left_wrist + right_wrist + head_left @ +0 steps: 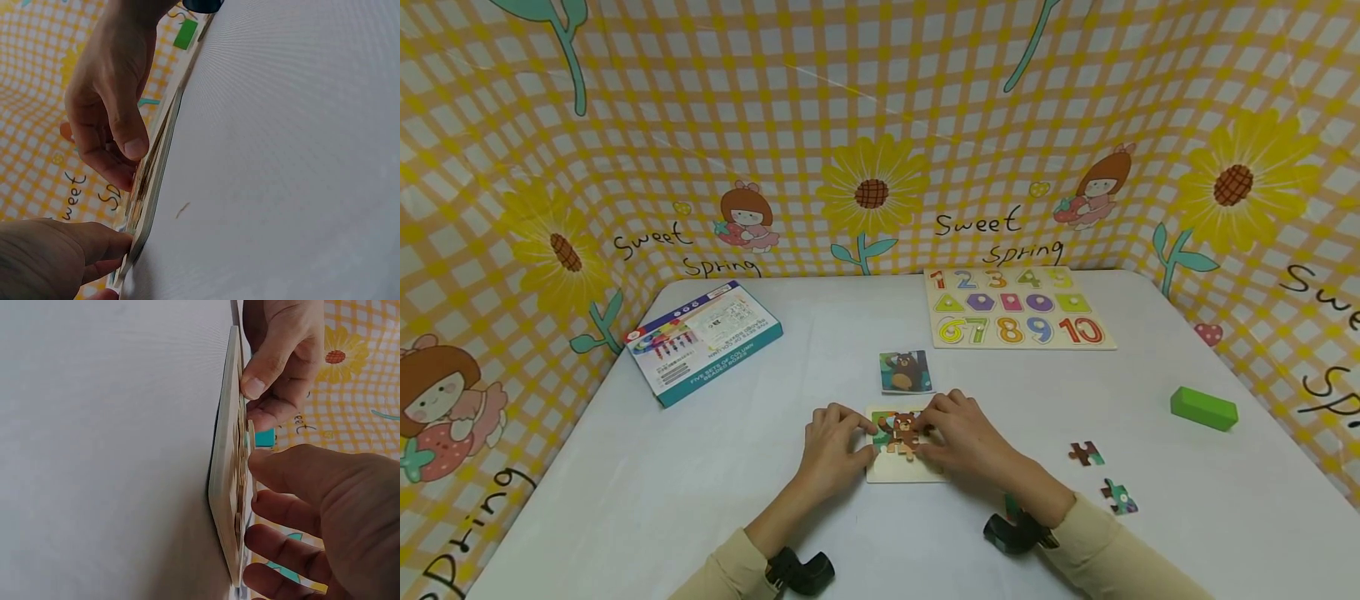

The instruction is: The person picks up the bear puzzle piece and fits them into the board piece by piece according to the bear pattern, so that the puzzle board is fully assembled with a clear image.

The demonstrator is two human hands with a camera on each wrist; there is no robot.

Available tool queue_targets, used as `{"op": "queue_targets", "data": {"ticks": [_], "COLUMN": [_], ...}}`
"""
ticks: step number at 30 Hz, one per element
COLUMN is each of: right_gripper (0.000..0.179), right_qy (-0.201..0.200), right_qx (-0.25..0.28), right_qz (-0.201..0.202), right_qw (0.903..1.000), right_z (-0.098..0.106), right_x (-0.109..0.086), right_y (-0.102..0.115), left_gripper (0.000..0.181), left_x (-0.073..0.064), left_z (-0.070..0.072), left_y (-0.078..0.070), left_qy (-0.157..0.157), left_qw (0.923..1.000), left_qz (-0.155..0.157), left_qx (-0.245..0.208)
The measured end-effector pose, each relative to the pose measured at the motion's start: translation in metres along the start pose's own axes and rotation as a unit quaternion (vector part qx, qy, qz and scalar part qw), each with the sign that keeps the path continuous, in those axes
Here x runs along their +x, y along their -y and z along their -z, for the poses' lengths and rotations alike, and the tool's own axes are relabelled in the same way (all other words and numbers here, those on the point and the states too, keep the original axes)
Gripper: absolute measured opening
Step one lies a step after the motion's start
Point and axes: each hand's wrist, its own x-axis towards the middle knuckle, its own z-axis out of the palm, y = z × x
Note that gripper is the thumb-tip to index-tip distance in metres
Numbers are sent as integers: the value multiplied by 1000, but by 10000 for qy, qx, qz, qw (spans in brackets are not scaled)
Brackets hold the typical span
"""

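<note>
We looked down on a smooth white tabletop [700,483], walled at the back and both sides by yellow-and-orange checked fabric [790,92] printed with sunflowers and "Sweet Spring". Just below the frame's centre lay a pale rectangular wooden puzzle board [906,473], partly filled with a brown bear. The left hand's [835,446] curled fingers and thumb gripped its left edge; the right hand [962,437], over its right side, pinched a thin wooden piece [251,434] between thumb and finger. Just above the board, we saw a small square bear picture card [906,372]. A teal-and-white cardboard box [703,342] lay left of centre, and a cream wooden number-and-shape board [1107,343] at upper right. Toward the right edge sat a bright green rectangular block [1204,409]; lower right, two loose jigsaw pieces, one brown and green [1084,453], one mostly green [1122,497], lay apart.
</note>
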Motion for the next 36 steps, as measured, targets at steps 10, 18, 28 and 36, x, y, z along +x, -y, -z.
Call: {"op": "queue_targets", "data": {"ticks": [10,18,28,36], "right_gripper": [23,24,23,22], "right_qy": [42,55,54,-163], "right_qx": [43,5,-22,-74], "right_qz": [-60,-136,-126,53], "right_qw": [10000,9999,9999,9998], "right_z": [-4,-6,-6,-8], "right_x": [2,3,3,2], "right_y": [0,0,0,-1], "left_gripper": [15,15,15,15], "left_x": [0,1,1,4], "left_z": [0,-1,-1,-8], "left_y": [0,0,-2,-7], "left_qy": [-22,-70,-45,-63], "left_qw": [10000,9999,10000,9995], "left_qz": [-24,-105,-38,-305], "left_qx": [42,93,-4,-48]}}
